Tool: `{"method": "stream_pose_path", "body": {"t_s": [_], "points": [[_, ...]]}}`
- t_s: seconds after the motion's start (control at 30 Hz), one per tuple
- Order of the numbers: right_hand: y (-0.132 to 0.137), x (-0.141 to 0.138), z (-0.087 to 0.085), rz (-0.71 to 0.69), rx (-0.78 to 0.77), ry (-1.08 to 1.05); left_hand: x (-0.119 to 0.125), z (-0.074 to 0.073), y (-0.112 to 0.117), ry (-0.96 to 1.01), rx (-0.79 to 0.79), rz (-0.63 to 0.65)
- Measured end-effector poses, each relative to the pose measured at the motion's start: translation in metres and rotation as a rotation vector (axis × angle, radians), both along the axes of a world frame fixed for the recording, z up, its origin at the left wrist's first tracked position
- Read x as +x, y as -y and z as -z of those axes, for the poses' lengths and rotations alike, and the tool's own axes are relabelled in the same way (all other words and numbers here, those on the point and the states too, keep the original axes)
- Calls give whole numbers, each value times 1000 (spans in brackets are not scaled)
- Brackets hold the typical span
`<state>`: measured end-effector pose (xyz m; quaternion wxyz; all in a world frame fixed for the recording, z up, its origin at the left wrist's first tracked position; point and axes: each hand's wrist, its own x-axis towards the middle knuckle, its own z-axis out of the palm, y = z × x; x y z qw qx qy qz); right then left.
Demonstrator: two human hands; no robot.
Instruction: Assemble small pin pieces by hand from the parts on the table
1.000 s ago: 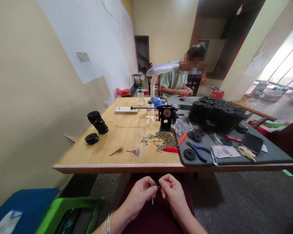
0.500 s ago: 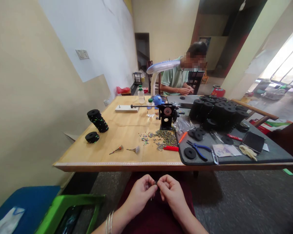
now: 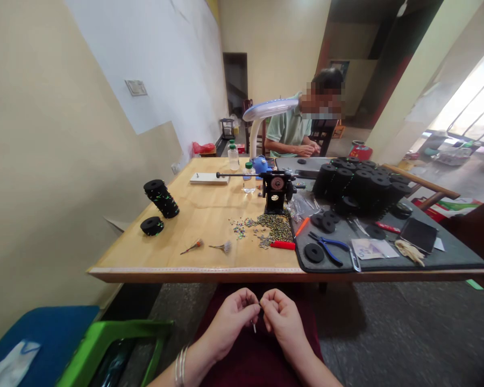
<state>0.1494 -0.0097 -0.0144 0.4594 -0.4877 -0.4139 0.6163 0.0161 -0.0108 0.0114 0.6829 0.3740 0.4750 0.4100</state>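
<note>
Thin pale piece [image 3: 255, 327] pokes below our left hand [image 3: 234, 316], pinched in fingertips; our right hand [image 3: 281, 316] just beside, fingertips closed, anything between them we cannot tell.

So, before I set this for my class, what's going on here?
A person's left hand pinches a thin pale piece in front of the table, with the right hand close beside it; what the right holds is too small to tell. On the table lie small parts, two brush-like bundles and stacked black rings. Across it, a co-worker has their hands close together.
</note>
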Motion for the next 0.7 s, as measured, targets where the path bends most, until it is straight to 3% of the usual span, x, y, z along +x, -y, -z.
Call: {"method": "stream_pose_path", "body": {"t_s": [0.5,0.7], "points": [[6,1,-4,8,37,9,-4,8,-2,45,13,-29],[1,3,-8,79,67,29,-2,6,0,49,32,-2]]}}
